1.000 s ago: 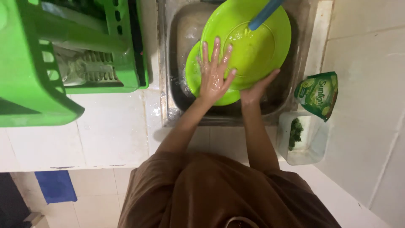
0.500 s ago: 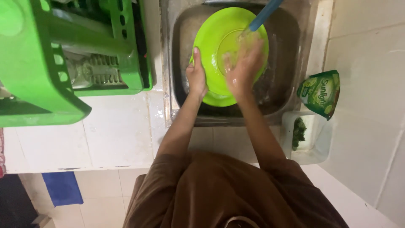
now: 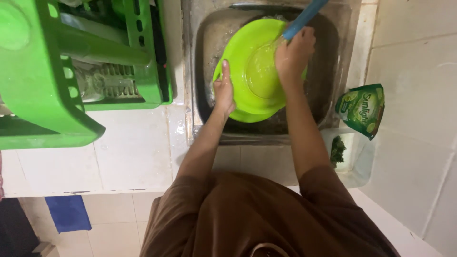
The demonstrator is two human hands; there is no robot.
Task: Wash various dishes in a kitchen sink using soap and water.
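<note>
Down in the steel sink [image 3: 333,57] a bright green bowl [image 3: 247,100] stands tilted on its edge, its hollow facing the person. Their left hand [image 3: 223,93] grips the bowl's left rim, thumb on the inside and fingers wrapped behind it. Their right hand [image 3: 293,52] lies over the upper right part of the bowl, fingers curled down against the wet inner surface; whether it holds anything beneath them cannot be told. A blue spout [image 3: 304,16] slants in from the top of the view and ends just above that right hand, with water running into the bowl. Both forearms reach up from brown sleeves [image 3: 266,214] at the bottom of the view.

Left of the sink, on the white tiled bench [image 3: 133,152], sits a green plastic dish rack [image 3: 43,90] with a clear ribbed container inside it. Right of the sink, a green soap pouch [image 3: 361,109] leans at the wall, and just below it stands a clear tub [image 3: 352,152] with a dark green scrubber inside. A blue cloth [image 3: 69,212] lies on the floor at lower left.
</note>
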